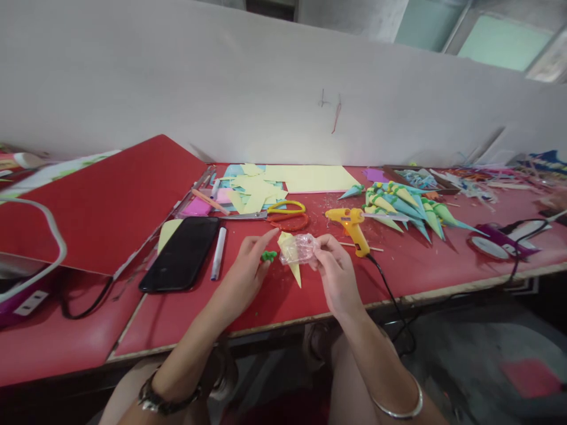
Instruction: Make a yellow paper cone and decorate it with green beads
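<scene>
While near table edge (310, 317), hands' fingers (319, 251) on cone (292, 260)

Soft, even daylight, moderately bright, with windows (500, 38) at top right slightly washed out. Shadows on the red worktop (274, 301) are faint, no hard glare. Wide-angle lens bows the worktop edge and wall (221, 88); corners are smeared, floor below is dim.

Red table (274, 307) across the middle of the frame; black phone (181, 252) and white marker (218, 252) left of centre, scissors (283, 208) and yellow paper sheets (310, 177) above centre; yellow glue gun (352, 227), pile of paper cones (405, 209) at right; red board (106, 200) at left
</scene>
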Demonstrator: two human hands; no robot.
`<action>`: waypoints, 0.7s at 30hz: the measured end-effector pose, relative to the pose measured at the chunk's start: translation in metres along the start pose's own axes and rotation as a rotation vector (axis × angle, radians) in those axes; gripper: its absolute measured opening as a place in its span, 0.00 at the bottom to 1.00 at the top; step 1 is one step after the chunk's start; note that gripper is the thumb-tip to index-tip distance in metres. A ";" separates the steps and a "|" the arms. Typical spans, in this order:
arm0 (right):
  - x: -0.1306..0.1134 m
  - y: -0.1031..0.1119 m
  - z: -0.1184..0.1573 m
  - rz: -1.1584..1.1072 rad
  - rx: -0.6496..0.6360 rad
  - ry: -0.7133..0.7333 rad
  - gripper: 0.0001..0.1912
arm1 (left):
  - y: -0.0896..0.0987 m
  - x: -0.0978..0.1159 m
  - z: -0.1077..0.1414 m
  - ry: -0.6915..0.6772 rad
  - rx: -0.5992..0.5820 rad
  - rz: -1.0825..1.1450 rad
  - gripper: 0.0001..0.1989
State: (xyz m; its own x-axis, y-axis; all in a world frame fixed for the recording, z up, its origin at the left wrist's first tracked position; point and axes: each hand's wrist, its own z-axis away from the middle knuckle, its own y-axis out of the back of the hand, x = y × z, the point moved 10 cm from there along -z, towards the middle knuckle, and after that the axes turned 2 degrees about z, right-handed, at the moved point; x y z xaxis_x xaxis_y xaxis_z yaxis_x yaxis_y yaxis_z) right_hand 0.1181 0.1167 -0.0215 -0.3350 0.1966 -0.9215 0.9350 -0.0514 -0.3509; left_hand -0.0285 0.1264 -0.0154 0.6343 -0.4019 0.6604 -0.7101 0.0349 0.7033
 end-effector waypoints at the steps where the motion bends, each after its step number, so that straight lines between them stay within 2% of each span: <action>1: 0.000 0.000 0.000 0.002 0.000 -0.001 0.04 | -0.001 0.001 0.000 -0.010 -0.012 -0.043 0.23; 5: 0.002 0.001 -0.001 0.003 -0.002 -0.007 0.03 | -0.014 0.009 0.001 -0.072 -0.181 -0.203 0.08; 8: 0.002 0.001 -0.001 0.006 -0.002 -0.005 0.03 | -0.012 0.009 -0.001 -0.070 -0.177 -0.401 0.07; 11: 0.003 0.003 -0.002 0.004 0.009 -0.014 0.02 | 0.000 0.008 -0.002 -0.060 -0.154 -0.414 0.06; 15: 0.003 0.003 -0.002 -0.009 0.016 -0.020 0.03 | 0.034 0.014 0.003 -0.067 -0.049 -0.189 0.08; 17: 0.003 0.003 -0.002 -0.006 0.007 -0.020 0.03 | 0.034 0.018 0.009 -0.086 -0.137 -0.135 0.09; 21: 0.004 0.000 -0.001 -0.001 -0.013 -0.018 0.02 | 0.004 0.016 0.029 -0.038 -0.467 -0.131 0.15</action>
State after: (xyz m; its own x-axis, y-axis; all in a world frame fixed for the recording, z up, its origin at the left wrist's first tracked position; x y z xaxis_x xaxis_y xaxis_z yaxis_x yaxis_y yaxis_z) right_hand 0.1172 0.1183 -0.0249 -0.3383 0.1785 -0.9240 0.9359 -0.0386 -0.3501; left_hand -0.0299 0.0937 -0.0099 0.6914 -0.4631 0.5545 -0.4062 0.3855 0.8285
